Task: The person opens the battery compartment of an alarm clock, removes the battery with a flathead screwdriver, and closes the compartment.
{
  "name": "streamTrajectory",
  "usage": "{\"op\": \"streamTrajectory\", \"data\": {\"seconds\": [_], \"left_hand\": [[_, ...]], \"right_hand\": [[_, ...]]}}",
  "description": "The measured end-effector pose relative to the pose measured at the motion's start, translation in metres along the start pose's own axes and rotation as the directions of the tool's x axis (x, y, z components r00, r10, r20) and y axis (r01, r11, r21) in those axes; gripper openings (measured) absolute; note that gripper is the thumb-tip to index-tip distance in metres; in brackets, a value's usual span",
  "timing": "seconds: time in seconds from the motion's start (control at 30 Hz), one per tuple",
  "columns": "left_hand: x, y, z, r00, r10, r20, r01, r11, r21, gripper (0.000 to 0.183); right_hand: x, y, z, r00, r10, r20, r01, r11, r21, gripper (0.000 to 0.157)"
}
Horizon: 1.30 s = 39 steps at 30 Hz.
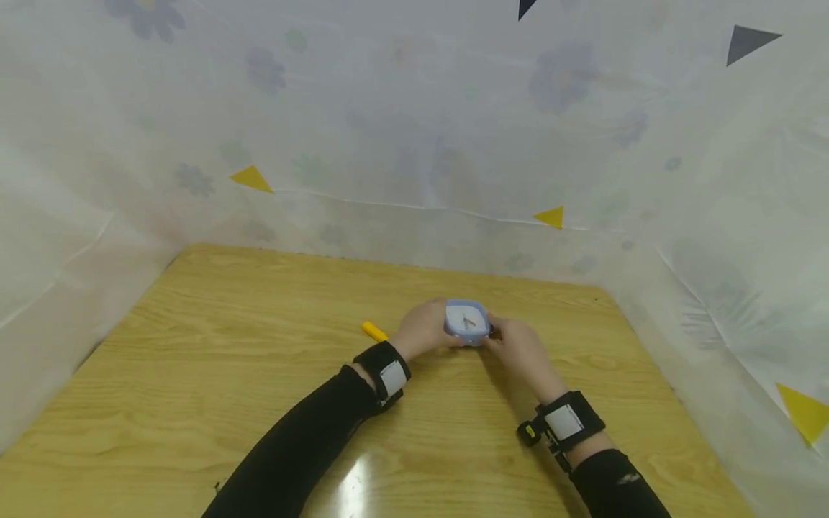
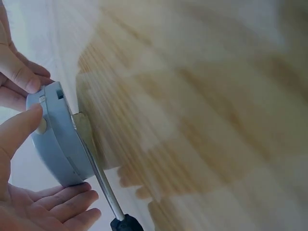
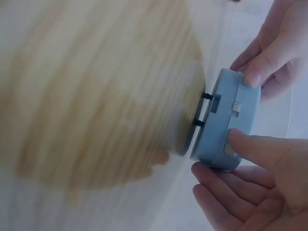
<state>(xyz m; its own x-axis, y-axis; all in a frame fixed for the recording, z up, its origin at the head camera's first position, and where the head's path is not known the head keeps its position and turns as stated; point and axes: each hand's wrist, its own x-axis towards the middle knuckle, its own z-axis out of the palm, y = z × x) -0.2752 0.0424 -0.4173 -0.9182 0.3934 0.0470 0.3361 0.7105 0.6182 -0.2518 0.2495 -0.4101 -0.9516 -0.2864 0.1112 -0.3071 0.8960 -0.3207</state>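
Note:
A small light-blue alarm clock (image 1: 466,320) with a white face and hands is held above the wooden table, face turned up. My left hand (image 1: 421,331) grips its left side, thumb on the near edge by a pale button and fingers beneath. On the opposite side, my right hand (image 1: 521,352) holds it with its thumb pressed to that edge. Two small black knobs (image 3: 199,123) stick out of the back in the right wrist view. A screwdriver (image 1: 373,331) with a yellow handle lies by my left hand; its metal shaft (image 2: 108,190) shows in the left wrist view.
The wooden table (image 1: 227,374) spreads around both hands. White flowered sheeting (image 1: 414,129) rises behind it and along both sides. Yellow (image 1: 251,178) and dark triangles (image 1: 750,43) are stuck to the sheeting.

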Motion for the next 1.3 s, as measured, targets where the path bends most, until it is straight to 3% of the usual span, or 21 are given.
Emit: {"op": "streamTrajectory", "data": {"seconds": [0.23, 0.53, 0.93, 1.07, 1.3], "left_hand": [[-0.001, 0.000, -0.001, 1.000, -0.014, 0.008, 0.014, 1.000, -0.014, 0.078], [-0.009, 0.004, -0.007, 0.999, -0.040, -0.031, 0.040, 0.999, -0.011, 0.075], [-0.014, 0.011, -0.020, 0.995, 0.006, -0.101, -0.010, 0.999, -0.036, 0.074], [-0.021, 0.015, -0.027, 0.993, 0.008, -0.115, -0.010, 1.000, -0.015, 0.074], [-0.038, 0.019, -0.040, 0.985, 0.061, -0.164, -0.065, 0.998, -0.020, 0.070]], "right_hand": [[-0.003, 0.001, 0.000, 1.000, 0.008, -0.009, -0.008, 0.999, 0.054, 0.052], [-0.008, -0.003, 0.000, 0.999, 0.002, -0.035, 0.002, 0.994, 0.111, 0.054], [-0.011, -0.013, -0.015, 0.984, -0.078, -0.162, 0.089, 0.994, 0.063, 0.049], [-0.014, -0.019, -0.019, 0.981, -0.084, -0.176, 0.095, 0.994, 0.054, 0.049], [-0.021, -0.031, -0.027, 0.968, -0.112, -0.226, 0.125, 0.991, 0.043, 0.051]]}}
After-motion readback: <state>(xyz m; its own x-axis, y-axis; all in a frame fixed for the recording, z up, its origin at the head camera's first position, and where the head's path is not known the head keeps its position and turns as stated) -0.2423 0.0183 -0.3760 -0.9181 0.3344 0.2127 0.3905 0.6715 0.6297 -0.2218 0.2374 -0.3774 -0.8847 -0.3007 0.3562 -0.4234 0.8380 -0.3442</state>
